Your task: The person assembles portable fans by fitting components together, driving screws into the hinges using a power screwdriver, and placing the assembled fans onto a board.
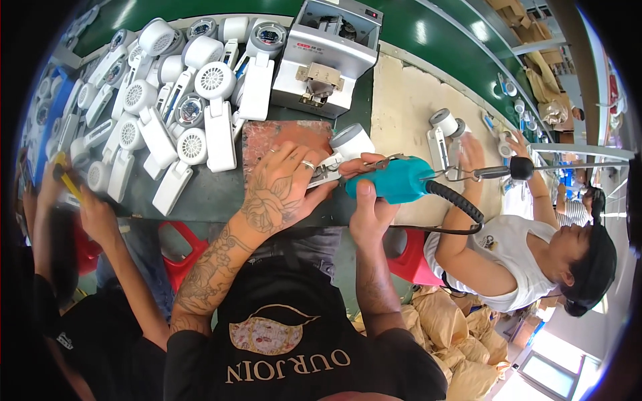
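My left hand (277, 190), tattooed and wearing rings, is closed on a white handheld fan (353, 142), holding it at the near edge of a worn reddish board (264, 137). The fan's round head points away to the right, and its narrow handle part lies under my fingers. Wrapped in my right hand (372, 210) is a teal electric screwdriver (401, 180), held level with its front end at the fan's handle. My fingers hide the tip, so contact cannot be made out. A black coiled cord (458, 197) runs from the screwdriver's back, which hooks to a hanging line.
Many white fans (217, 80) crowd the bench at left. A grey metal machine (328, 57) with an open top stands behind the board. On the left, a co-worker's hands hold a yellow tool (67, 177). A co-worker at right reaches near other fan parts (441, 123).
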Tool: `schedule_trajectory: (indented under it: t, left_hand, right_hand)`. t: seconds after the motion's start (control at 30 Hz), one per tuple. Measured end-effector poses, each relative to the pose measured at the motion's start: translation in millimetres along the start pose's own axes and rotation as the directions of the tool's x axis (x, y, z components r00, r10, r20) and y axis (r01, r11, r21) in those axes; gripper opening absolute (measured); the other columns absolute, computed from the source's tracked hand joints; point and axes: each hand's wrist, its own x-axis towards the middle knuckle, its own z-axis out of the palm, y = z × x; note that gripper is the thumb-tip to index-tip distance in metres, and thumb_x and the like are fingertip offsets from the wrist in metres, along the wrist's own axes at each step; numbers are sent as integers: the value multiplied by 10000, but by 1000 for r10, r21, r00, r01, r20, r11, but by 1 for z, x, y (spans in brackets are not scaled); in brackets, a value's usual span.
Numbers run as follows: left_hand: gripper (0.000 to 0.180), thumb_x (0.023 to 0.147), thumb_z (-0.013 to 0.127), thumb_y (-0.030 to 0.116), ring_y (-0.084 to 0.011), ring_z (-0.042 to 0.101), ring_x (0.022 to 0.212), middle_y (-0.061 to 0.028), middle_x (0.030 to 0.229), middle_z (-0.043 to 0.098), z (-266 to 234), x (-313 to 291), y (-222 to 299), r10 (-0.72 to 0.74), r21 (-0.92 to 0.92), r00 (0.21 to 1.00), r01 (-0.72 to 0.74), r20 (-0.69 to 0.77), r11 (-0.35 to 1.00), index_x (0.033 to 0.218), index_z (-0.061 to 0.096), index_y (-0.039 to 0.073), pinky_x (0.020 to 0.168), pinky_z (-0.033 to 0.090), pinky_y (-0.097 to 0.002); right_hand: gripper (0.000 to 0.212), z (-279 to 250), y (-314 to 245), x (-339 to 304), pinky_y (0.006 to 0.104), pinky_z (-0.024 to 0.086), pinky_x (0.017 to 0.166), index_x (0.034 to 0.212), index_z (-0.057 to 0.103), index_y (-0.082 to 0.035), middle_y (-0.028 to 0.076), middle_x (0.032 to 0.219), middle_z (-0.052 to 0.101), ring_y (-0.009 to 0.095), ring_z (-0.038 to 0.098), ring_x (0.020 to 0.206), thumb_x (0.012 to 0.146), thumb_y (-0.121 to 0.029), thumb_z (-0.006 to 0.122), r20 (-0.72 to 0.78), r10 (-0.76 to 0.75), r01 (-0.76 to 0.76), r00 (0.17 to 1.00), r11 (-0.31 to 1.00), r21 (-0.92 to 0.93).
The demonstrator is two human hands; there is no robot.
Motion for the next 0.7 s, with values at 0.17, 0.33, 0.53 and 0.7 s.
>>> schedule_trajectory:
  t: [0.17,0.33,0.53,0.7]
  left_hand:
    - [333,775,797,253,-271,601,866,-67,913,620,5,2,0,23,23,1000,-23,5,999,1002,654,55,723,503,-380]
    - [324,799,784,245,-250,611,805,-54,872,634,6,2,-1,49,23,998,-48,-43,999,1041,672,60,697,511,-367]
    - [346,793,792,193,-240,645,831,-60,926,690,1,1,2,26,-2,999,-26,-36,1000,1091,684,54,703,548,-368]
    - [329,787,793,172,-236,652,837,-55,949,704,0,-1,0,20,-42,1000,-20,-12,999,1073,687,48,700,560,-369]
  right_hand:
    - [529,-1,3,4,373,528,884,1268,514,46,172,1069,680,246,667,985,970,-364,667,-18,-22,22,1000,1000,-14]
    - [514,1,4,3,368,524,889,1268,512,51,172,1071,679,245,666,993,969,-334,673,-22,-41,41,999,999,9]
    - [533,0,-15,-3,361,523,885,1284,518,58,164,1064,679,241,670,991,966,-339,676,-19,71,-70,997,997,13]
    - [446,-6,-23,-5,334,515,876,1322,514,46,131,1087,667,199,647,1015,932,-108,665,24,44,-46,999,995,88]
